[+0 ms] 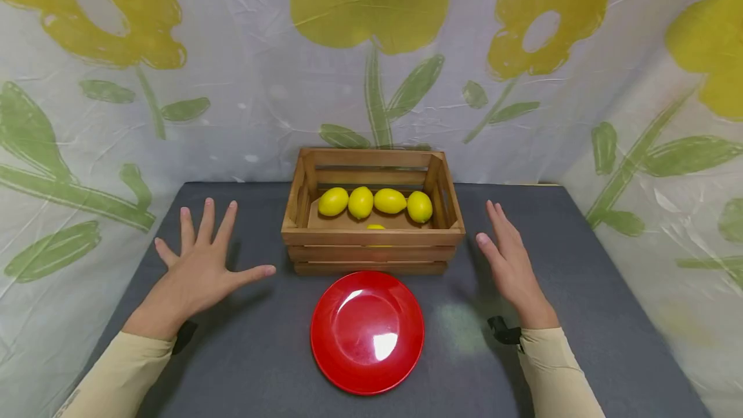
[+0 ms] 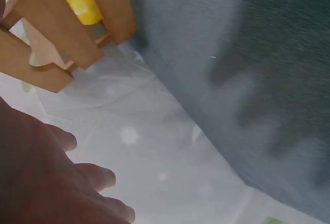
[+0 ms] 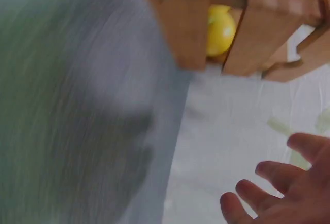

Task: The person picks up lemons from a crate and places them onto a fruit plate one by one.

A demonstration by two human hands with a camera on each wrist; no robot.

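Note:
My left hand [image 1: 200, 273] hovers over the table left of a wooden crate [image 1: 371, 253], its fingers spread wide and holding nothing. On the crate's other side is my right hand [image 1: 512, 266], fingers straight, thumb apart, also holding nothing. Several yellow lemons lie in the crate, most in a row toward its back, such as this lemon [image 1: 333, 202]; another lemon [image 1: 375, 227] is mostly hidden behind the front slats. A round red plate [image 1: 367, 334] lies in front of the crate. Through the slats, the right wrist view shows a lemon [image 3: 220, 31].
Everything stands on a dark grey table [image 1: 249, 353]. A pale curtain [image 1: 244, 82] printed with yellow flowers hangs behind the table and along both sides. The crate stands near the table's back edge.

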